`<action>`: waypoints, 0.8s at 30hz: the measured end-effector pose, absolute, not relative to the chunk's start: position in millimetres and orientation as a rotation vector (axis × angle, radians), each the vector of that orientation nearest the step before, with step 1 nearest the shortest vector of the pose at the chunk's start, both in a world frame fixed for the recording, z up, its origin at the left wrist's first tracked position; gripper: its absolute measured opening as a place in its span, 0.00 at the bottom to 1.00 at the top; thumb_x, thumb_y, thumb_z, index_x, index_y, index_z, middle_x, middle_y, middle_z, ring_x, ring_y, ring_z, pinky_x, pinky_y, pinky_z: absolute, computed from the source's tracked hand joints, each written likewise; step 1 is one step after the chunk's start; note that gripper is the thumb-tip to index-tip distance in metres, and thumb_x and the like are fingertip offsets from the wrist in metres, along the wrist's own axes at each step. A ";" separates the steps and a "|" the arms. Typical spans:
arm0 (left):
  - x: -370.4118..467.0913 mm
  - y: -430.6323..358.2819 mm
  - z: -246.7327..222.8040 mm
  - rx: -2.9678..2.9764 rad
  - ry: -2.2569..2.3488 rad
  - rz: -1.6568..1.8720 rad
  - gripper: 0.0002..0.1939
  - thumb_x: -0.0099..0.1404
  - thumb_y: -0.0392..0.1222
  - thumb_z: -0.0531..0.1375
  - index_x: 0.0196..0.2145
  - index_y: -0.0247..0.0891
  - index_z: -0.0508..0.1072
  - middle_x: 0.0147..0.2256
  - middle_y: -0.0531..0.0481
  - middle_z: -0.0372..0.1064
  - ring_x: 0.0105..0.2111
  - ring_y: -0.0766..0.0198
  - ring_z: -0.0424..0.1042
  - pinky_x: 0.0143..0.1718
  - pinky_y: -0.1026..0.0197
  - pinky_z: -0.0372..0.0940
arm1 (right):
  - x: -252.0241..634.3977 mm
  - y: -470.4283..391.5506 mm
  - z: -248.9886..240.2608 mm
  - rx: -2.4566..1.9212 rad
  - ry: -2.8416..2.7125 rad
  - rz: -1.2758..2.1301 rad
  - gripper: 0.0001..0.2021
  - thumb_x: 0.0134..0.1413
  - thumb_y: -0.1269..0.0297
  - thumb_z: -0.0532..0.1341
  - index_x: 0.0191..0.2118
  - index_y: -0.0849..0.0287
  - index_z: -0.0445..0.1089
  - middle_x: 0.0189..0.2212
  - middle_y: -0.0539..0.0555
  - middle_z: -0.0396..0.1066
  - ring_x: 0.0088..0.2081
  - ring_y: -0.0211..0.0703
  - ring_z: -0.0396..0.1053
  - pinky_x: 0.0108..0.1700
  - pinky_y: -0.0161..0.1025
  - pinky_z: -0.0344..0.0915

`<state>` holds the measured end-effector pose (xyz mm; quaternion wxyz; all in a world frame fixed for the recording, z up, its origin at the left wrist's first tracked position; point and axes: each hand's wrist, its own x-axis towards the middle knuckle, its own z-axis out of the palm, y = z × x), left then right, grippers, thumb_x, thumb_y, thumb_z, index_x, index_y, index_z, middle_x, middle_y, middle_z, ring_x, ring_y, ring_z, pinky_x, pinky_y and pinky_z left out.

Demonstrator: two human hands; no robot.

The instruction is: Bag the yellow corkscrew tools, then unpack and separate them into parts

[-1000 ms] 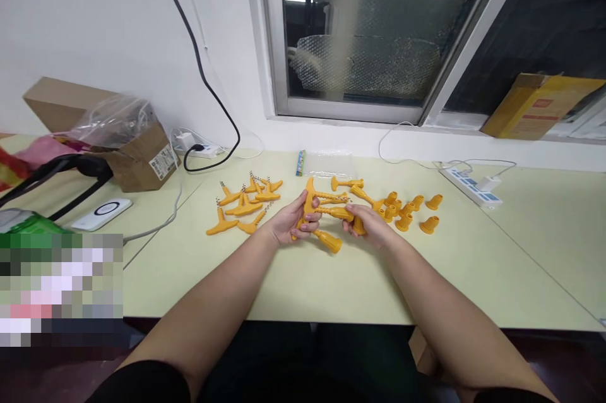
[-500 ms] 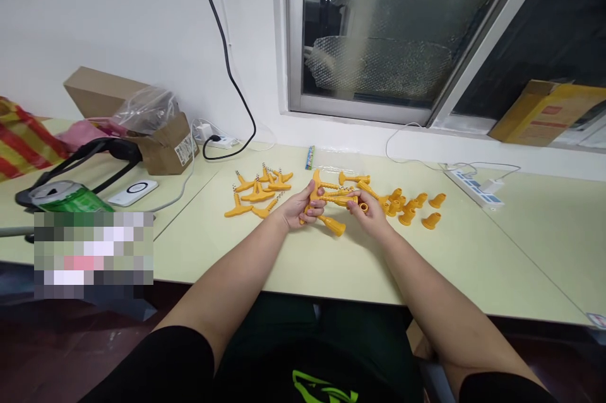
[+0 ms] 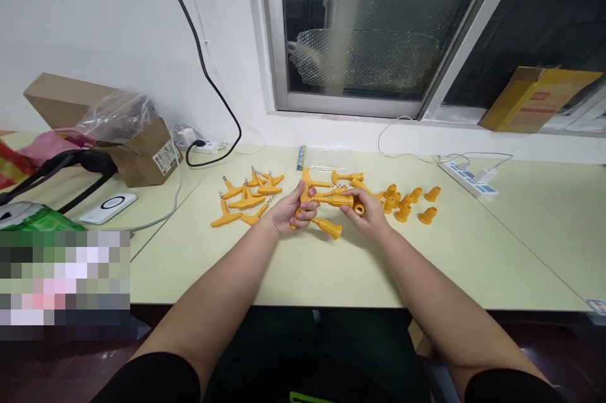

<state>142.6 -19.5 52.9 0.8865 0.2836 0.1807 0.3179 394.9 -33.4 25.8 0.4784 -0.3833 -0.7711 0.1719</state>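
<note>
Several yellow T-handled corkscrews are bunched in my left hand point(image 3: 296, 208), its fingers wrapped round their handles. One of them, a corkscrew with a sleeve point(image 3: 337, 200), points right, and another sleeved corkscrew point(image 3: 327, 227) hangs lower. My right hand point(image 3: 363, 210) is closed beside the sleeve ends, with a yellow sleeve point(image 3: 360, 209) held in its fingers, open end showing. To the left lie several yellow corkscrews with bare metal spirals point(image 3: 247, 198). Several yellow sleeves point(image 3: 427, 215) stand at the right. Behind my hands lies a sleeved corkscrew point(image 3: 348, 177).
A power strip point(image 3: 466, 179) with cables is at the right rear. On the left are a cardboard box point(image 3: 142, 160), a white charger pad point(image 3: 110, 208), a black-strapped device point(image 3: 89, 163) and a green can point(image 3: 42, 218). A clear plastic bag point(image 3: 329, 158) lies by the wall.
The camera view has shifted, so the scene appears moved left. My right fingers have slid off the sleeved corkscrew's end slightly, leaving more of it visible. My left hand keeps its grip.
</note>
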 end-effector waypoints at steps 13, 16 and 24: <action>144.6 -19.5 55.2 0.699 0.475 0.655 0.21 0.65 0.61 0.63 0.35 0.40 0.64 0.23 0.58 0.53 0.17 0.72 0.56 0.11 0.77 0.44 | 403.3 -29.3 37.1 -1.046 -1.771 1.147 0.18 0.61 0.45 0.62 0.43 0.56 0.70 0.30 0.51 0.74 0.26 0.39 0.66 0.32 0.39 0.63; 145.6 -18.5 58.6 0.543 0.438 0.685 0.19 0.67 0.60 0.61 0.35 0.41 0.65 0.23 0.58 0.52 0.16 0.72 0.57 0.11 0.77 0.44 | 405.5 -30.4 37.4 -0.954 -1.924 0.645 0.15 0.61 0.55 0.64 0.50 0.54 0.69 0.33 0.52 0.72 0.30 0.42 0.68 0.35 0.41 0.67; 148.1 -20.0 64.9 0.238 0.327 0.718 0.19 0.73 0.59 0.54 0.36 0.40 0.67 0.22 0.57 0.56 0.16 0.71 0.60 0.10 0.76 0.44 | 405.9 -16.5 27.5 -0.721 -1.955 -0.113 0.11 0.59 0.72 0.60 0.46 0.51 0.66 0.46 0.58 0.70 0.48 0.49 0.72 0.46 0.48 0.72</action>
